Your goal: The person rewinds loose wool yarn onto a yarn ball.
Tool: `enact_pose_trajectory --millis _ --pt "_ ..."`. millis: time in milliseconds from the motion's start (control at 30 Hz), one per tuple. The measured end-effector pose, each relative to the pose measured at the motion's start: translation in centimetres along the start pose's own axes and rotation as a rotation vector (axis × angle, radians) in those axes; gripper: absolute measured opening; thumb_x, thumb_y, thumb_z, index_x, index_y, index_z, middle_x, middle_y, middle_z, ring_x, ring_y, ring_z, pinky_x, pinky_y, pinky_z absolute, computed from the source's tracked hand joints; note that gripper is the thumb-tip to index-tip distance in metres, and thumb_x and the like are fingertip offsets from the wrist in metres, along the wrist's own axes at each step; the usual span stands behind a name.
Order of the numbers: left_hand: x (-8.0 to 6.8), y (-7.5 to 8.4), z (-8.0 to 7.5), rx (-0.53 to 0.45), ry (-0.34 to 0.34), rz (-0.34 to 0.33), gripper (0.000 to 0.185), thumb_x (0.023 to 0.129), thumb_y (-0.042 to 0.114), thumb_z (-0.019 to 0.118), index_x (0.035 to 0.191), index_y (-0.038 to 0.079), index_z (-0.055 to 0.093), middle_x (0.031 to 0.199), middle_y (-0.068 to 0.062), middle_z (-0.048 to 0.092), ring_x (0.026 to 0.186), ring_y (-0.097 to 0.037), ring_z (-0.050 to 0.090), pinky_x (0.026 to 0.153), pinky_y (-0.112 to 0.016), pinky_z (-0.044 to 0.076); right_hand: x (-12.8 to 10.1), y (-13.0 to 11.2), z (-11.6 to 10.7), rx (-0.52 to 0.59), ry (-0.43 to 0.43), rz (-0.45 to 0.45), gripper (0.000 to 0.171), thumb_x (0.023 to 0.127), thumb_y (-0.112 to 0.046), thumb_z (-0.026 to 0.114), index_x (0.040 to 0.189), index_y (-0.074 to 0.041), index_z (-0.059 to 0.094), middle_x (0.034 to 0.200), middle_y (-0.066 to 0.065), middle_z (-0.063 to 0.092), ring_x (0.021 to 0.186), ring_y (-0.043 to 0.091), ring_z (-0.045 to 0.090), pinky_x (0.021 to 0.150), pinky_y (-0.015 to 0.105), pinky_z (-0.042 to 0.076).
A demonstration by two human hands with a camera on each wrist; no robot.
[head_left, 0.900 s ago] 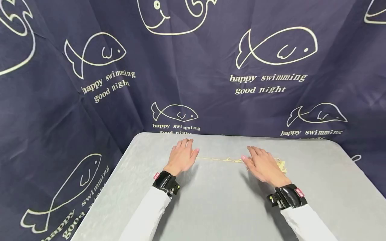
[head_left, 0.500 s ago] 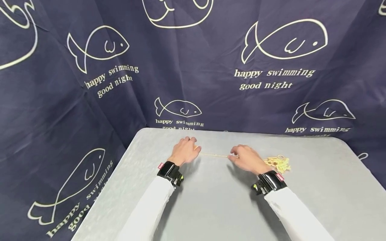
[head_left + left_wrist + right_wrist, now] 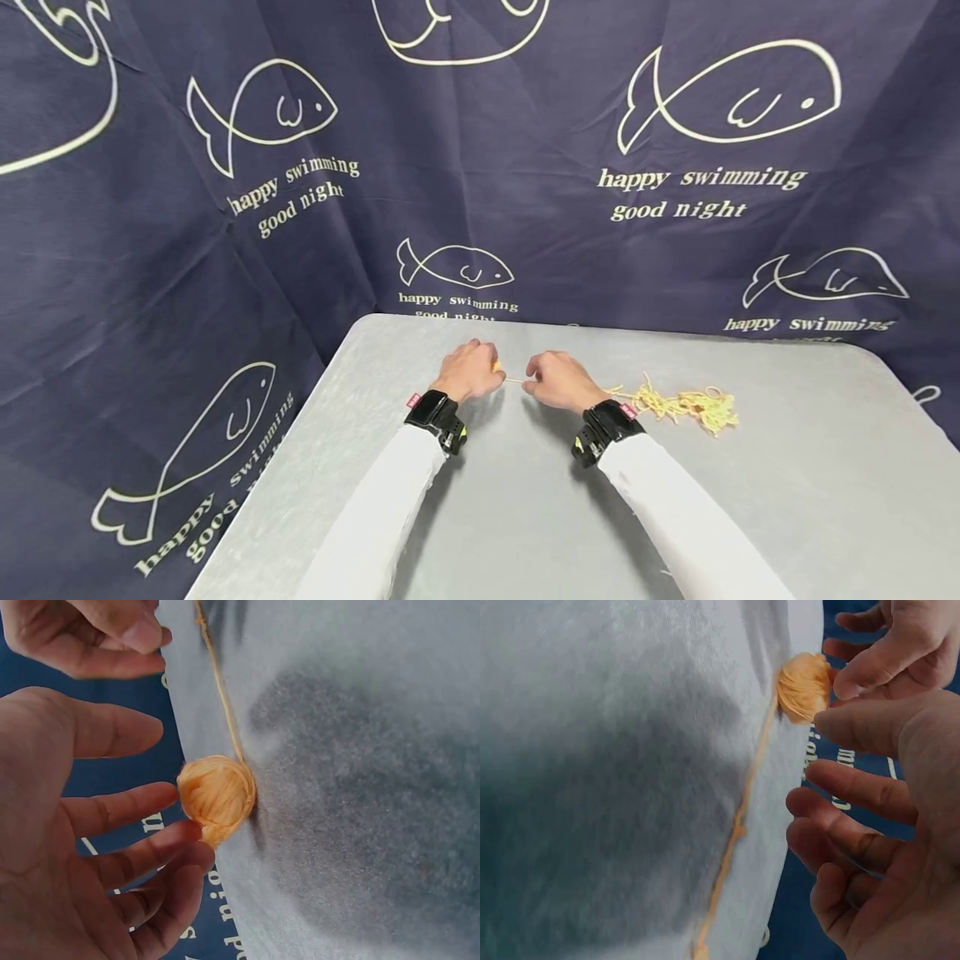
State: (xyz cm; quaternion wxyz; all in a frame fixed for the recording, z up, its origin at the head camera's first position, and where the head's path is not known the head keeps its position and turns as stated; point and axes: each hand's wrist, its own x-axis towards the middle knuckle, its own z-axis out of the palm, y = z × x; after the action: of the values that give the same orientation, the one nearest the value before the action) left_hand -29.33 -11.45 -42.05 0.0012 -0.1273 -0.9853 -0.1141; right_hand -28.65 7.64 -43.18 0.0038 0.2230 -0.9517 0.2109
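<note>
At the left hand's fingertips, on the grey table (image 3: 525, 517), sits a small wound ball of orange yarn (image 3: 217, 793). The ball rests against the tips of the left hand (image 3: 468, 372); in the left wrist view the lower fingers (image 3: 150, 855) touch its near side, loosely bent and a little apart, not closed round it. Thumb position on the ball: cannot tell.

From the ball a single strand (image 3: 221, 697) runs straight out, away from the left fingers and toward the right hand (image 3: 557, 381). That line, hand to hand, is the long axis of the yarn here. The short stretch between the two hands shows in the head view as a thin pale thread.

Right hand: close to the ball, just on the strand's side of it. In the right wrist view its fingers (image 3: 855, 791) are separated and gently curved, hovering just beside the strand (image 3: 739, 825); whether thumb and forefinger pinch the thread is not clear.

Behind the right wrist the strand leads on to a loose tangled heap of yarn (image 3: 686, 406), well apart from the ball. The left hand is nearer the ball; the right is nearer the heap.

Around the table: dark blue cloth (image 3: 150, 250) with fish outlines.
</note>
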Motion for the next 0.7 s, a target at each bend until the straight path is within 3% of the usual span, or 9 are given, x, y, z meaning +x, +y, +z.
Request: enact_pose_trajectory --millis 200,367,567,700 --pt "0.5 -0.4 0.3 0.008 0.005 -0.022 0.024 0.088 0.03 0.071 0.103 0.011 0.072 0.09 -0.005 0.059 0.086 -0.025 0.061 0.072 -0.042 0.055 1.3 -0.2 1.2 -0.005 0.002 0.024 0.017 0.084 -0.02 0.075 0.095 -0.007 0.074 0.077 -0.001 0.066 0.075 0.019 0.062 0.069 0.037 0.053" --pt "1.0 -0.8 0.8 -0.016 0.008 -0.043 0.023 0.086 0.03 0.074 0.099 0.011 0.071 0.088 -0.005 0.062 0.085 -0.026 0.063 0.072 -0.042 0.055 2.2 -0.4 2.0 -0.007 -0.01 0.049 0.008 0.082 -0.018 0.077 0.087 -0.012 0.074 0.079 -0.002 0.069 0.082 0.022 0.065 0.073 0.039 0.055" --pt "1.4 -1.3 1.5 -0.1 -0.001 -0.083 0.022 0.086 0.026 0.076 0.097 0.009 0.067 0.086 -0.006 0.066 0.083 -0.027 0.064 0.072 -0.041 0.054 2.9 -1.1 2.5 -0.022 -0.048 0.072 0.007 0.082 -0.018 0.078 0.081 -0.014 0.073 0.083 0.001 0.07 0.084 0.025 0.066 0.073 0.04 0.055" --pt "1.5 -1.6 1.5 -0.226 0.036 -0.09 0.021 0.086 0.023 0.076 0.099 0.008 0.068 0.087 -0.005 0.068 0.082 -0.024 0.065 0.073 -0.038 0.055 3.3 -1.3 2.5 -0.037 -0.05 0.075 0.009 0.081 -0.019 0.08 0.082 -0.014 0.073 0.084 0.001 0.07 0.083 0.025 0.065 0.073 0.04 0.054"
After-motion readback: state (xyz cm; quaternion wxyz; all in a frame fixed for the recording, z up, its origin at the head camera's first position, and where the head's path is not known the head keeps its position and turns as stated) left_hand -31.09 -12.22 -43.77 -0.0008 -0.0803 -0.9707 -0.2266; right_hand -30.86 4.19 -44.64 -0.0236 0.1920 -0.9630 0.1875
